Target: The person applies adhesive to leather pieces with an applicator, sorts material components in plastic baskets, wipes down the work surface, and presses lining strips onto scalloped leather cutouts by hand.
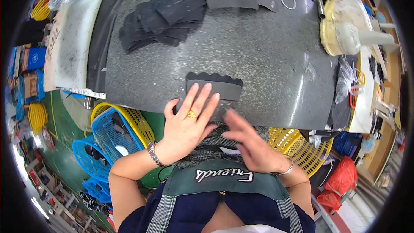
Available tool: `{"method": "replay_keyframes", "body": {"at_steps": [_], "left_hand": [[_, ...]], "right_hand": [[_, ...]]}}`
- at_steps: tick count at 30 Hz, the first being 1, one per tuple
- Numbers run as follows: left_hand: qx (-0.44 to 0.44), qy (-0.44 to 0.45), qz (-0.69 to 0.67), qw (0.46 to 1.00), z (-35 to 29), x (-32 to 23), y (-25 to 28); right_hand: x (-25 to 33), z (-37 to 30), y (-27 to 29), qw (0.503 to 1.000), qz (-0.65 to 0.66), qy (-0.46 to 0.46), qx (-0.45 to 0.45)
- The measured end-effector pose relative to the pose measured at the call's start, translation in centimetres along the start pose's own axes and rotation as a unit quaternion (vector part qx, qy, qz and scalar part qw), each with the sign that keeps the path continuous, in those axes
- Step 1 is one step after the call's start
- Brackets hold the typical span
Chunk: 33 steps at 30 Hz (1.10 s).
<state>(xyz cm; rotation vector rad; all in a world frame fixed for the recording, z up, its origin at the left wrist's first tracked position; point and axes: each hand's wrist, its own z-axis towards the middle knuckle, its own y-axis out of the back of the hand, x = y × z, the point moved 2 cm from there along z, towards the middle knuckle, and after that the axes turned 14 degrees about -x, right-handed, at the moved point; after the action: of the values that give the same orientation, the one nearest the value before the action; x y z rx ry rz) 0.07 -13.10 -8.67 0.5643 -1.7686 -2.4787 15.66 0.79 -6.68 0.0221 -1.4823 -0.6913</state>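
Observation:
A dark piece with a scalloped far edge (214, 77) lies near the table's front, a smooth grey strip (226, 91) on top of it. Fingers stretched out, my left hand (185, 123) rests its fingertips on the strip's near left part and holds nothing. My right hand (250, 144) hovers over the table's front edge, apart from the pieces. Its fingers are extended and slightly blurred, with nothing visible in them. Farther back on the left, a fanned pile of black pieces (157, 19) lies on the dark speckled tabletop (258, 47).
Grey strips (233, 1) are heaped at the far edge. A yellowish pot with a brush-like handle (340, 30) stands at the right, near a clear ring (288, 1). Below the table are blue baskets (110, 133) at left and a yellow basket (297, 146) at right.

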Motion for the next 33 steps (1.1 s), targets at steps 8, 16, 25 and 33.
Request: {"method": "replay_keyframes", "body": {"at_steps": [8, 16, 25, 33], "left_hand": [[0.011, 0.000, -0.045, 0.999, 1.0, -0.5, -0.3], [-0.080, 0.018, -0.449, 0.890, 1.7, -2.3, 2.7], [-0.185, 0.077, -0.400, 0.894, 0.1, 2.3, 5.1], [-0.351, 0.085, -0.142, 0.922, 6.5, 8.7, 9.4]], "right_hand": [[0.1, 0.0, 1.1, 0.997, -0.009, 0.033, -0.070], [2.6, 2.4, 2.2, 0.958, 0.268, 0.101, 0.003], [2.7, 4.7, 4.5, 0.984, -0.065, 0.140, -0.093], [-1.7, 9.3, 3.6, 0.906, -0.288, 0.308, -0.039]]}}
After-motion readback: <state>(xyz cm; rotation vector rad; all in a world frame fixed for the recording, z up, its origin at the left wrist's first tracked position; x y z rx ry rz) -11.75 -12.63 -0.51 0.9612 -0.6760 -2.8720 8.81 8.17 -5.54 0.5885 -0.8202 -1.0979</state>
